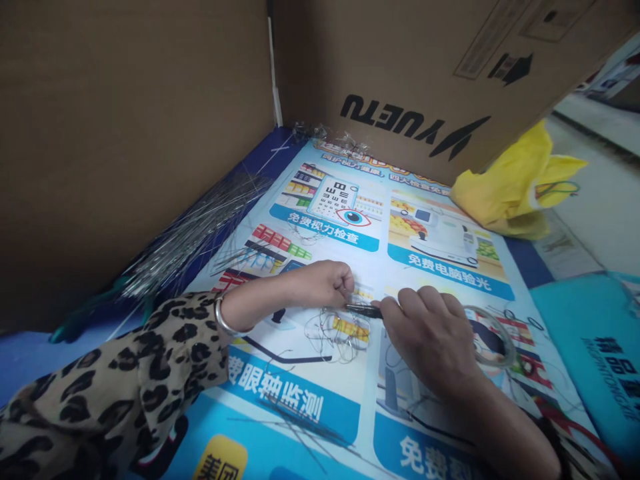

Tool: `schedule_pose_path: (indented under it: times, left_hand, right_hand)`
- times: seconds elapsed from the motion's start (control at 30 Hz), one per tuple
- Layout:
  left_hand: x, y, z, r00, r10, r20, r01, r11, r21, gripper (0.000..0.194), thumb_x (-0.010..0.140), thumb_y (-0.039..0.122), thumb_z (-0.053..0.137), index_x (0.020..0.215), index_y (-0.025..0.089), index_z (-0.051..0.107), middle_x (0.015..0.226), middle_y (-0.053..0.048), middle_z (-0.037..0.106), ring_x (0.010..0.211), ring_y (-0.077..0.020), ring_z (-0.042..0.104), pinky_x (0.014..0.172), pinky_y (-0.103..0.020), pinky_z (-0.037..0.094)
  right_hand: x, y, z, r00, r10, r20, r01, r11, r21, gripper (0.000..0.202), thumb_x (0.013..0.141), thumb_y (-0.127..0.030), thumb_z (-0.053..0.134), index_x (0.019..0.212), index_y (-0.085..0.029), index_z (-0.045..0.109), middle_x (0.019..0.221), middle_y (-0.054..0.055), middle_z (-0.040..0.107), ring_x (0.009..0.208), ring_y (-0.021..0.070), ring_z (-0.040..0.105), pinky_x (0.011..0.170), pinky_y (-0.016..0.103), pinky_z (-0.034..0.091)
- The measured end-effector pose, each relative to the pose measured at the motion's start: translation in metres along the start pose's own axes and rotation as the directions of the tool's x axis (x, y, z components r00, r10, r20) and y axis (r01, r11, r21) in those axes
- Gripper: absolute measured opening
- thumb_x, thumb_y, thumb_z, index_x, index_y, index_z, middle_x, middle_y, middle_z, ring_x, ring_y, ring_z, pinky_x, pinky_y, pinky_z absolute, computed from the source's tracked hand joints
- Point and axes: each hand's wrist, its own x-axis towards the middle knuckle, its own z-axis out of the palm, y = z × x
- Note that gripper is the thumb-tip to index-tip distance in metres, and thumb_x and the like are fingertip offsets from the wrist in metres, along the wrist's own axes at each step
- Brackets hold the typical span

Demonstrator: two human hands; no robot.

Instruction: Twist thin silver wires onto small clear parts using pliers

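The left hand (336,283) was curled closed at the tip of the pliers (367,311); whether it gripped anything could not be told. The right hand (434,333) was closed around the pliers, which pointed toward the left hand above the poster (345,393). Looped wire (345,337) lay just below the tip, and straight wires (187,243) lay beside the left carton (125,133).

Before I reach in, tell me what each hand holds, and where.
The right hand grips dark pliers by the handle end, tip pointing at the left hand. I cannot tell what the left holds.
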Motion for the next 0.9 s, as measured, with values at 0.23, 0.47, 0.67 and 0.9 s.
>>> schedule_pose_path:
  times: [0.23, 0.47, 0.67, 0.9]
  left_hand:
    - [-0.0007, 0.0027, 0.0018, 1.000, -0.025, -0.007, 0.025, 0.999, -0.036, 0.018, 0.062, 0.006, 0.053, 0.077, 0.015, 0.049, 0.063, 0.004, 0.055, 0.052, -0.0069, 0.047, 0.050, -0.019, 0.033]
    - [0.0002, -0.0008, 0.0012, 0.999, -0.015, -0.037, 0.012, 0.996, -0.087, 0.019, 0.062, 0.005, 0.055, 0.077, 0.015, 0.049, 0.062, 0.005, 0.053, 0.053, -0.0065, 0.047, 0.052, -0.019, 0.034]
    - [-0.0002, -0.0019, 0.0008, 0.999, 0.006, -0.050, -0.009, 0.997, -0.072, 0.020, 0.063, 0.008, 0.058, 0.080, 0.015, 0.051, 0.067, 0.004, 0.055, 0.057, -0.0071, 0.051, 0.054, -0.019, 0.037]
    - [0.0001, -0.0030, 0.0003, 0.999, 0.018, -0.031, -0.019, 0.999, -0.031, 0.021, 0.063, 0.008, 0.057, 0.082, 0.015, 0.051, 0.067, 0.004, 0.055, 0.059, -0.0075, 0.051, 0.054, -0.019, 0.037]
  right_hand:
    - [0.0004, -0.0009, 0.0017, 1.000, -0.002, 0.015, 0.002, 1.000, 0.002, 0.015, 0.078, -0.021, 0.059, 0.065, -0.022, 0.051, 0.064, 0.003, 0.047, 0.068, 0.0197, 0.034, 0.062, 0.034, 0.017]
    - [0.0001, -0.0008, 0.0008, 0.995, 0.045, 0.086, -0.053, 0.994, 0.094, 0.014, 0.075, -0.019, 0.060, 0.063, -0.022, 0.053, 0.063, 0.002, 0.051, 0.065, 0.0176, 0.038, 0.059, 0.031, 0.017]
    - [0.0002, -0.0027, -0.0015, 0.944, 0.116, 0.309, -0.187, 0.959, 0.212, 0.012, 0.078, -0.025, 0.055, 0.066, -0.021, 0.055, 0.063, 0.000, 0.056, 0.059, 0.0140, 0.044, 0.054, 0.028, 0.014]
    - [-0.0014, -0.0026, -0.0018, 0.902, 0.115, 0.417, -0.228, 0.946, 0.231, 0.016, 0.082, -0.031, 0.050, 0.070, -0.021, 0.055, 0.066, 0.001, 0.058, 0.059, 0.0146, 0.047, 0.052, 0.028, 0.011]
